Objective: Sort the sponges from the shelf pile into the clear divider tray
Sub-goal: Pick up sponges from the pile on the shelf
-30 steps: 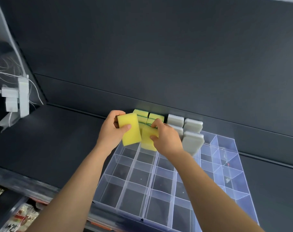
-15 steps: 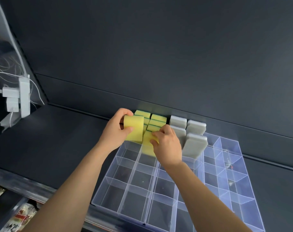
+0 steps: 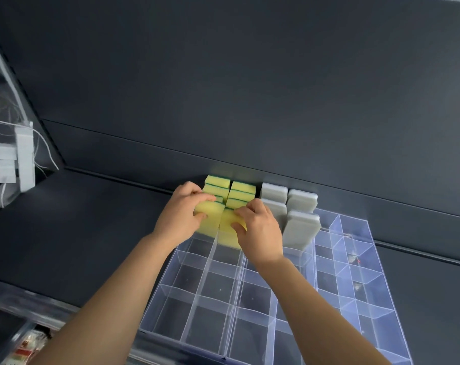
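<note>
You've lowered both: left hand (image 3: 181,219) pinching the left yellow sponge (image 3: 213,223), right hand (image 3: 259,233) the right yellow sponge (image 3: 227,236), down into clear divider tray (image 3: 197,293) slots (nearly seated).

The left front sponge (image 3: 213,219) and the right front sponge (image 3: 226,233) are showing plain pale-yellow faces. The stacked sponges (image 3: 243,187) behind them are showing yellow tops, each edged with a thin dark-green band. The grey sponges (image 3: 301,227) alongside are appearing uniformly light grey. The divider tray (image 3: 351,302) is reading as clear plastic with a faint blue-violet tint. The shelf (image 3: 79,233) and back panel (image 3: 250,88) are appearing dark slate grey; the power strip (image 3: 25,159) and its cables (image 3: 46,151) are showing white.
</note>
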Demonstrator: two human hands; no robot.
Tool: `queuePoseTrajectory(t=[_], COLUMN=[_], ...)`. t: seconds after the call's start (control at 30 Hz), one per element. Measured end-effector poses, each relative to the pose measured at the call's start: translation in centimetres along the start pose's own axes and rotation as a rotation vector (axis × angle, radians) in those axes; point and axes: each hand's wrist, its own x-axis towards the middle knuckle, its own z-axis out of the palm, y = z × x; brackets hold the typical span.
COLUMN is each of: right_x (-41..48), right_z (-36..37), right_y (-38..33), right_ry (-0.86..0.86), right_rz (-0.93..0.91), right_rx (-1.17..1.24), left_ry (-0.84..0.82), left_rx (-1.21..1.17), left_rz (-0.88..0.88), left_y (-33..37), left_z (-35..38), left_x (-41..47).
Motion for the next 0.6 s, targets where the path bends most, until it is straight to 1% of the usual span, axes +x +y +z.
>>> queuePoseTrajectory(t=[0.1, 0.23, 0.37, 0.5, 0.6], right_x=[-0.1, -0.2, -0.5, -0.7, -0.9], right_z=[0.0, -0.1, -0.1, -0.1, -0.1], right_y=[0.0, 0.0, 0.0, 0.1, 0.0], right_ry=[0.011, 0.029, 0.040, 0.046, 0.047], right_rz=[-0.001, -0.007, -0.009, -0.011, -0.005], right_rx=[0.001, -0.003, -0.010, -0.020, -0.036], left_ry=[0.039, 0.055, 0.133, 0.154, 0.134], left_rx=[0.121, 0.186, 0.231, 0.177, 0.183], left_rz=[0.083, 0.131, 0.214, 0.164, 0.146], left_y=[-0.4, -0.8, -0.6, -1.0, -0.7], left_z=[0.3, 0.6, 0.7, 1.1, 1.0], left_x=[-0.7, -1.4, -1.8, -1.8, -1.8])
